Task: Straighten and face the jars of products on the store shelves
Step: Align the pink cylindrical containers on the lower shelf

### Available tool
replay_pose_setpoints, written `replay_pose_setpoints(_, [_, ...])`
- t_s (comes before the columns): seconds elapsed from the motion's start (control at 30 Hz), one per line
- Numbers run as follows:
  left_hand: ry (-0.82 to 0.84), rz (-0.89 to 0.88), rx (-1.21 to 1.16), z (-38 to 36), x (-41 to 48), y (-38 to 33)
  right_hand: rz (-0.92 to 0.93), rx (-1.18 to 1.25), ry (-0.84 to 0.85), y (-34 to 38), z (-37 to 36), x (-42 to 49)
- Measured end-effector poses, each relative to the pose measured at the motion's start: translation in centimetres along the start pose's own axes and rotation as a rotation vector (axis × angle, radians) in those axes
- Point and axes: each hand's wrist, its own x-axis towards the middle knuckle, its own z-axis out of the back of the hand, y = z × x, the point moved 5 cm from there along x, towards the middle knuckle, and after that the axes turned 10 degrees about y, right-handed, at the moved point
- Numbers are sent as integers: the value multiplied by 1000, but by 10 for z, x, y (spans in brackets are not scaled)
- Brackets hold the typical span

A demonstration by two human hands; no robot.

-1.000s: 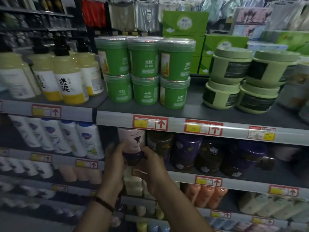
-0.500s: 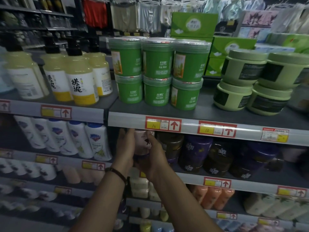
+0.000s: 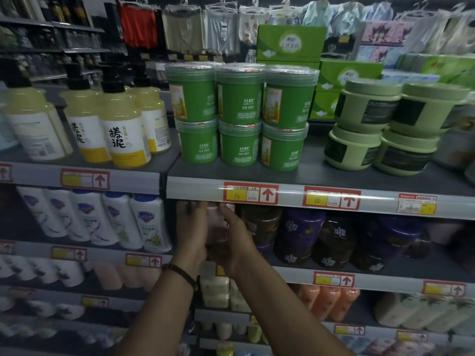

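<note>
At the dim shelf (image 3: 434,268), the pink jar (image 3: 218,226) sits gripped between left hand (image 3: 191,228) and right hand (image 3: 237,244) fingers.

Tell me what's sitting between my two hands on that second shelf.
A pale pink jar, gripped on either side by your left hand and right hand, just under the upper shelf rail. The head view shows it.

You've got both hands round the pink jar (image 3: 218,224) on the 2nd shelf (image 3: 411,265) — L hand (image 3: 191,227) on its left side, R hand (image 3: 235,242) on its right, just under the price tag (image 3: 250,194) marked 15 — w/ a dark jar (image 3: 262,224) just beside it on the right & green jars (image 3: 239,111) stacked two high on the top shelf (image 3: 321,173).
</note>
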Motion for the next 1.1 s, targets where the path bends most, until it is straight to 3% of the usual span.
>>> replay_pose_setpoints(0.5, [-54, -16, -147, 13, -3, 6, -28, -9, 10, 1, -10, -11])
replay_pose_setpoints(0.73, [5, 156, -226, 17, -16, 22, -13, -38, 12, 6, -5, -19])
replay_pose_setpoints(1.1, [84, 253, -309, 19, -84, -1, -37, -133, 70, -3, 14, -56])
